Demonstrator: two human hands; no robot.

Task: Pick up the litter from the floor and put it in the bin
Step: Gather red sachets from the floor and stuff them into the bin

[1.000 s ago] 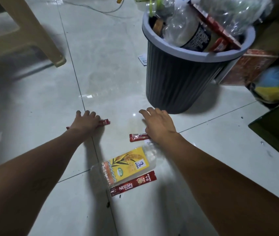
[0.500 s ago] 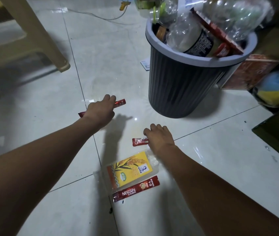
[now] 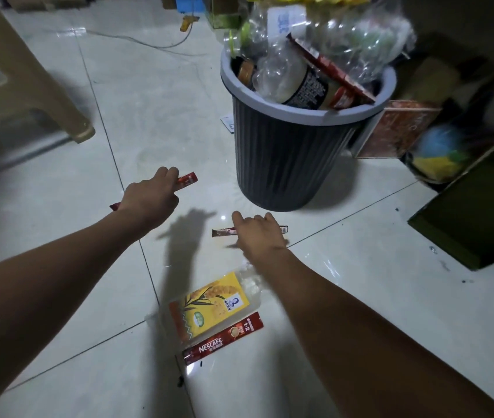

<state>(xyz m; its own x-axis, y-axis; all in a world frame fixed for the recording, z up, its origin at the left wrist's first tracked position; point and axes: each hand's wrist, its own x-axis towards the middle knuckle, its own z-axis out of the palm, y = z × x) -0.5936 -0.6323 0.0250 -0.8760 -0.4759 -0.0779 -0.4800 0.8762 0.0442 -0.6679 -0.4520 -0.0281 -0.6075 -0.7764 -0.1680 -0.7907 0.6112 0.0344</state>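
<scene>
Both hands have lifted, left hand [image 3: 149, 197] grip clamped on the first sachet [image 3: 187, 179], right hand [image 3: 259, 236] pinching the second sachet [image 3: 223, 232] (pickup done, I'd say); next, clear the heaped bin [image 3: 288, 164] rim.

The left hand [image 3: 149, 197] grips a red sachet [image 3: 187, 179], whose ends stick out on either side of the fist. The right hand [image 3: 259, 236], nearer the bin [image 3: 288, 164], holds a second sachet [image 3: 224, 232] close to the tiled floor [image 3: 155, 116]. The bin is heaped above its rim with clear bottles and wrappers. Between the forearms a yellow-labelled bottle [image 3: 212, 306] lies on the floor, with a Nescafe sachet [image 3: 223, 339] just beside it. A stool leg [image 3: 43, 86] stands at far left.
</scene>
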